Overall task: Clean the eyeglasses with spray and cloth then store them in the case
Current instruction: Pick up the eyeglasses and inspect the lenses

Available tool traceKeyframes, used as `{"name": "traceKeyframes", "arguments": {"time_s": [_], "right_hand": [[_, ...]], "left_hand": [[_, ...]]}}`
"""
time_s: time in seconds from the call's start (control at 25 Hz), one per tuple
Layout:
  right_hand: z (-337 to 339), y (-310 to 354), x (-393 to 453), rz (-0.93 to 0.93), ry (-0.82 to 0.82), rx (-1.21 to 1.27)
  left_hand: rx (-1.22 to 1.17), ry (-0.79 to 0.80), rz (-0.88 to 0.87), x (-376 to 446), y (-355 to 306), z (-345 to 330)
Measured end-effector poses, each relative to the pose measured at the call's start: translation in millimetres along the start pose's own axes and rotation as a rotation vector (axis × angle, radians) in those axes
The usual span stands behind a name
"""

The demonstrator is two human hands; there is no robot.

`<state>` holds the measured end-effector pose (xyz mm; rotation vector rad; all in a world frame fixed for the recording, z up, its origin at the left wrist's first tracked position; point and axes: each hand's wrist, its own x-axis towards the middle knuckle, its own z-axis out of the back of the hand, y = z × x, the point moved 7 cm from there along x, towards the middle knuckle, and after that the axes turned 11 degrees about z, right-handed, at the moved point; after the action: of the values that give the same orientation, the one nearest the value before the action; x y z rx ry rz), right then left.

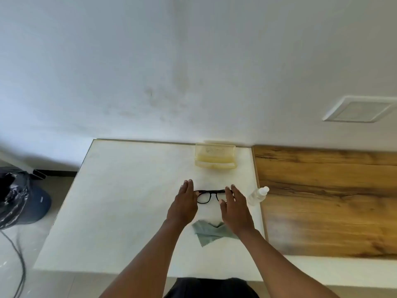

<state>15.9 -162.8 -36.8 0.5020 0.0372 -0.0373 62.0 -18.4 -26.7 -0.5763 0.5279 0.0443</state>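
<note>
The eyeglasses (209,196) sit on the white table (129,201) a little to the right of its middle, their dark frame facing the wall and the lenses clear. The left hand (183,203) is at their 9 o'clock end and the right hand (234,206) at their 3 o'clock end, both with fingers stretched out straight and apart, not curled round anything. Each hand hides one end of the frame, so I cannot tell whether the fingertips touch it or only hover beside it, and I cannot tell whether the temples are folded.

The step in hand looks like the pickup of the glasses, with spraying and wiping not yet done. To do it well, I would take the frame by its two outer ends, near the hinges, and keep fingers off the lenses. Lifting evenly with both hands would stop the frame twisting.

The frame is thin and black with squarish rims, and it looks light and a little springy.

At 6 o'clock from the glasses lies the grey cloth (209,231), crumpled, partly under the right forearm. At 3 o'clock, just beyond the right hand, stands the clear spray bottle (257,196) near the table's edge. At 12 o'clock, against the wall, the yellowish translucent case (215,155) stands open
</note>
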Motion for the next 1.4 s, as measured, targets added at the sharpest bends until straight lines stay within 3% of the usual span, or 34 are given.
{"name": "traceKeyframes", "arguments": {"time_s": [0.08,0.24,0.72,0.96,1.24,1.4], "right_hand": [[-1,-10,6,-0.058,-0.056,0.023],[-9,-22,13,-0.167,0.010,0.101],[-8,-20,18,-0.212,-0.007,0.159],[7,-16,19,-0.217,-0.191,0.303],[25,-6,11,-0.268,-0.272,0.370],[27,-5,5,-0.265,-0.230,0.359]], "left_hand": [[-0.081,-0.059,0.030,14,3,2],[-0.197,-0.069,0.191,30,13,-3],[-0.313,-0.051,0.262,30,20,-4],[-0.484,-0.093,0.328,17,28,6],[-0.580,-0.176,0.275,-2,35,21],[-0.446,-0.197,0.218,-14,30,27]]}}
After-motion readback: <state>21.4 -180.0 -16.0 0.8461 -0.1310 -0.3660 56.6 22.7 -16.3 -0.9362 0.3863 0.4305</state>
